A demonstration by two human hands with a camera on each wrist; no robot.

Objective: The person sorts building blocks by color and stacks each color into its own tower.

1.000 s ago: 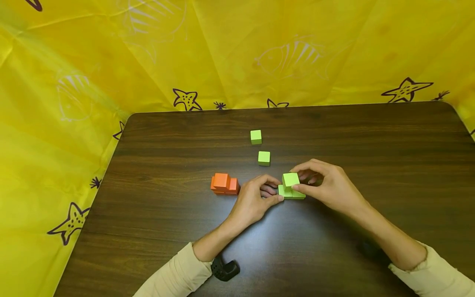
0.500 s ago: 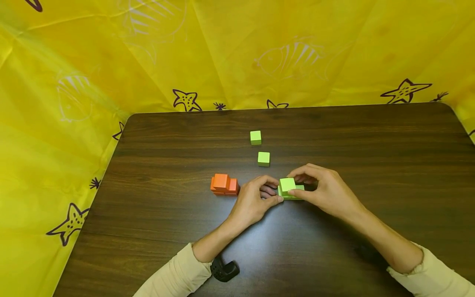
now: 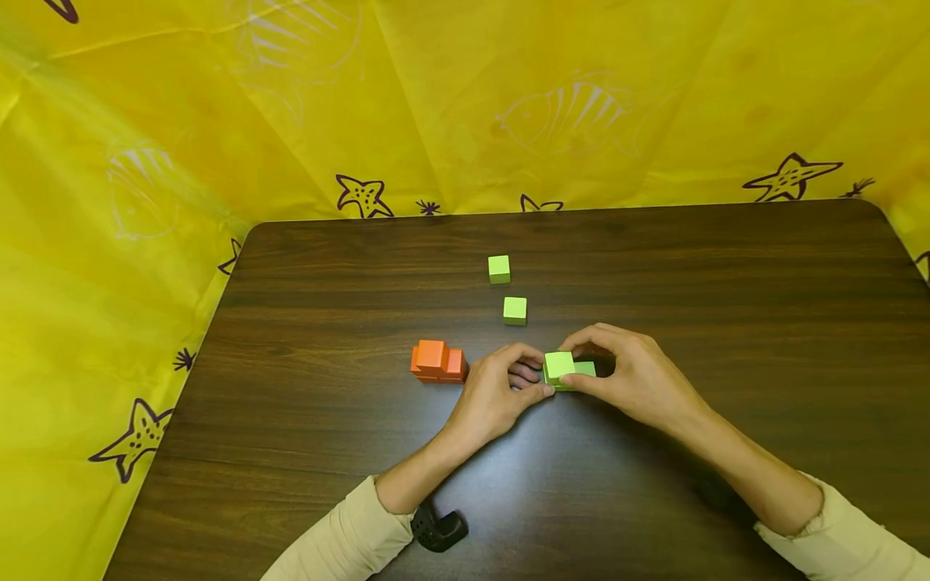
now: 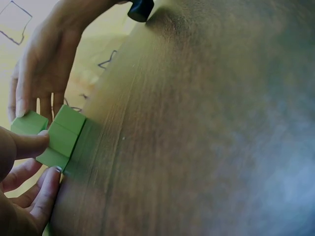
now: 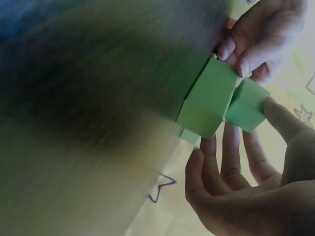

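Observation:
My right hand [image 3: 639, 379] pinches a light green cube [image 3: 559, 364] between thumb and fingers. It holds the cube over the left end of a low row of green blocks [image 3: 585, 369] on the table. Whether the cube touches the row I cannot tell. At that row's left end, my left hand [image 3: 497, 391] grips it with thumb and fingers. In the left wrist view the cube [image 4: 29, 123] and the row [image 4: 66, 130] sit by both hands. The right wrist view shows the cube [image 5: 248, 104] against the row's side [image 5: 206, 101].
Two loose green cubes, a far one [image 3: 499, 269] and a nearer one [image 3: 515, 311], lie behind the hands. A small stack of orange blocks [image 3: 438, 363] stands just left of my left hand. A yellow patterned cloth [image 3: 450, 105] hangs behind the dark wooden table [image 3: 327, 298].
My right hand has brought the green cube down and slightly left, to the left end of the green row. The left hand has stayed in place.

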